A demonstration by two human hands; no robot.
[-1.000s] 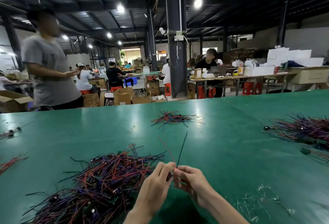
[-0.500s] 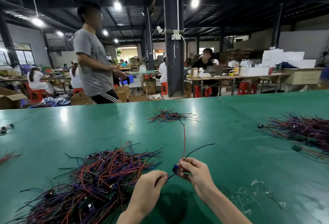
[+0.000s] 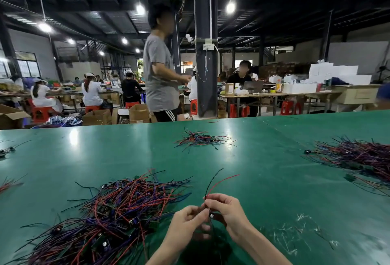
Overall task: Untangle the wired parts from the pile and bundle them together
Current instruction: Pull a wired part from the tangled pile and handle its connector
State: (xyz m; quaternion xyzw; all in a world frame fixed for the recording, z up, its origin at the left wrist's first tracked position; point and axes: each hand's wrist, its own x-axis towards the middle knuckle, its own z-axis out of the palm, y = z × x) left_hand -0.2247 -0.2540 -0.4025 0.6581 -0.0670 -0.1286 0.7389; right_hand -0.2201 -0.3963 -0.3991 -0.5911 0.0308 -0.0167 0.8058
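Head | we are pinching one wired part (image 3: 211,187) with left hand (image 3: 186,222) and right hand (image 3: 226,210) | leads splayed earlier are now closing; probably bundle-ready.

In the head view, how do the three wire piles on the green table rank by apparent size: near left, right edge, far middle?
1. near left pile: largest, though closest to the camera.
2. right edge pile: cut off by the frame, so full extent unsure.
3. far middle pile: smallest, also farthest.
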